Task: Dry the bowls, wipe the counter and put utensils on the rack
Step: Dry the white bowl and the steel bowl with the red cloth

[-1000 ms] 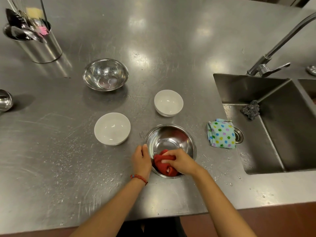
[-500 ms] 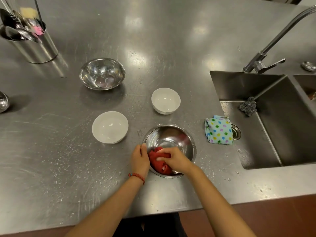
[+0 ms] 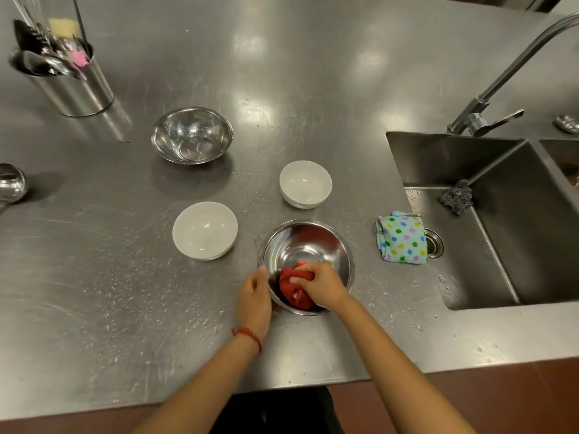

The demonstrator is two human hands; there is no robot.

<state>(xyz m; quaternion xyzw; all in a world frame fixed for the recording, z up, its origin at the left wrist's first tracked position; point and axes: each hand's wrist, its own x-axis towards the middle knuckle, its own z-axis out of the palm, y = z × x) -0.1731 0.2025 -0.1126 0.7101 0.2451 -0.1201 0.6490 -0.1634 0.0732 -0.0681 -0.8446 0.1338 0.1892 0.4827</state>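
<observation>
A steel bowl (image 3: 313,245) stands on the wet steel counter (image 3: 94,292) near its front edge. My left hand (image 3: 255,297) grips the bowl's left rim. My right hand (image 3: 322,285) holds a bunched red cloth (image 3: 293,289) pressed against the bowl's near inside wall. Two white bowls stand upright close by, one (image 3: 205,230) to the left and one (image 3: 305,184) behind. A second steel bowl (image 3: 192,135) stands farther back. A steel utensil holder (image 3: 70,86) with several utensils is at the far left corner.
A polka-dot cloth (image 3: 402,238) lies at the sink's left edge. The sink (image 3: 501,245) holds a steel scourer (image 3: 456,200), with the tap (image 3: 488,117) behind. A small steel object (image 3: 11,183) sits at the left edge. Water drops dot the counter.
My right hand has shifted the red cloth from the bowl's near right side toward its near left wall. My left hand stays on the rim.
</observation>
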